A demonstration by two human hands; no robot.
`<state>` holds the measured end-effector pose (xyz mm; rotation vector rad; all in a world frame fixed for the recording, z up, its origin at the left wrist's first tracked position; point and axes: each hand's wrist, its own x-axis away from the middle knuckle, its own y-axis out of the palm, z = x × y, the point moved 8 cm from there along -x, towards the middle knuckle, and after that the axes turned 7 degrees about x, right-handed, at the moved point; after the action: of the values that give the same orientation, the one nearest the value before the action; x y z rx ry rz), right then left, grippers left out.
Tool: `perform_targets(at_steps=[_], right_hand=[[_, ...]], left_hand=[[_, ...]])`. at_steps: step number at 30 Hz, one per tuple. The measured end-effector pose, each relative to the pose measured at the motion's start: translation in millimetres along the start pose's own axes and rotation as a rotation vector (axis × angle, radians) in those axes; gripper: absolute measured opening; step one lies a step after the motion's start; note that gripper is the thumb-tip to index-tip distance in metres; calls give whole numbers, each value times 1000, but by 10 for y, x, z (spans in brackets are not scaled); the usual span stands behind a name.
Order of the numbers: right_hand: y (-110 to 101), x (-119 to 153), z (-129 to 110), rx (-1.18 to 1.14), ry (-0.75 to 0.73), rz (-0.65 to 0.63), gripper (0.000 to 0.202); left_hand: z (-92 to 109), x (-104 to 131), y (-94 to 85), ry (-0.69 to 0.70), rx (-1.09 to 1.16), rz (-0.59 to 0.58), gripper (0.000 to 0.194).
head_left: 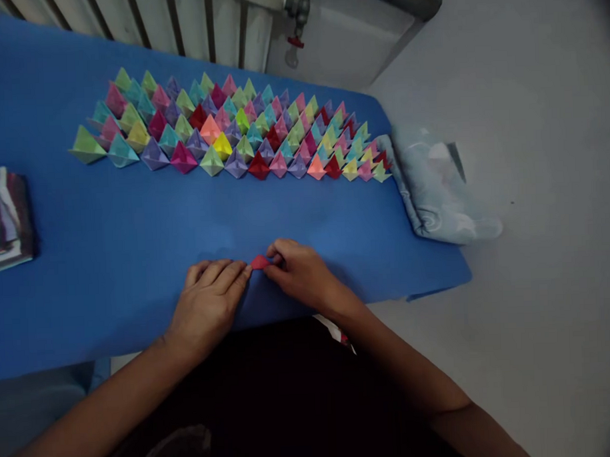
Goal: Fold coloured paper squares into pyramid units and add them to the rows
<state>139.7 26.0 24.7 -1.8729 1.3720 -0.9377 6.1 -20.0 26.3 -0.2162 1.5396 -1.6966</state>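
Now red paper (259, 262) near table edge (139, 343), boats (254, 136) well apart.

Angling 2 bare arms inward from the lower corners: left forearm (111, 405) up from lower left, right forearm (389, 349) from lower right with elbow bent. Holding left hand (210, 302) palm down, fingers side by side, slightly bent, pointing forward and a bit right. Curling right hand (300, 272) inward, index hooked, thumb tip close below. Showing a small gap between left and right fingertips.
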Motion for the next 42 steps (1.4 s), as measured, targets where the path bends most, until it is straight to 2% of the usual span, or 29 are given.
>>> perform_targets(at_steps=[4, 8, 13, 17, 20, 22, 24, 26, 28, 31, 34, 38, 42], right_hand=[[25, 23, -9, 30, -19, 54, 7], [47, 44, -17, -56, -66, 112, 12], [96, 73, 18, -61, -70, 151, 14], [-72, 3, -21, -57, -166, 255, 14], [-289, -208, -61, 67, -243, 352, 12], [-381, -439, -75, 185, -278, 364, 11], [-420, -696, -65, 286, -294, 357, 11], [-413, -919, -32, 345, -300, 358, 12], [-364, -1072, 24, 355, -296, 355, 13], [-262, -1161, 118, 319, -282, 333, 13], [-221, -1147, 170, 250, -304, 322, 12], [-299, -1127, 219, 68, -345, 373, 18], [-342, -1159, 316, -114, -292, 398, 15]], left_hand=[[-59, 1, -21, -41, 71, 23, 35], [-175, -4, -14, -142, 190, 20, 35], [-261, -61, -33, -229, 330, 15, 28], [-527, -291, -101, -368, 523, 59, 26], [-843, -648, -56, -463, 635, 35, 22], [-1050, -927, 24, -485, 696, 12, 19], [-1275, -1145, 113, -544, 764, 55, 15], [-1429, -1280, 212, -557, 779, 87, 16], [-1527, -1311, 298, -565, 781, 113, 20], [-1586, -1250, 355, -557, 787, 130, 22], [-1548, -1232, 343, -468, 789, 88, 23], [-1519, -1252, 332, -408, 764, 38, 22], [-1470, -1250, 328, -379, 772, 21, 20]])
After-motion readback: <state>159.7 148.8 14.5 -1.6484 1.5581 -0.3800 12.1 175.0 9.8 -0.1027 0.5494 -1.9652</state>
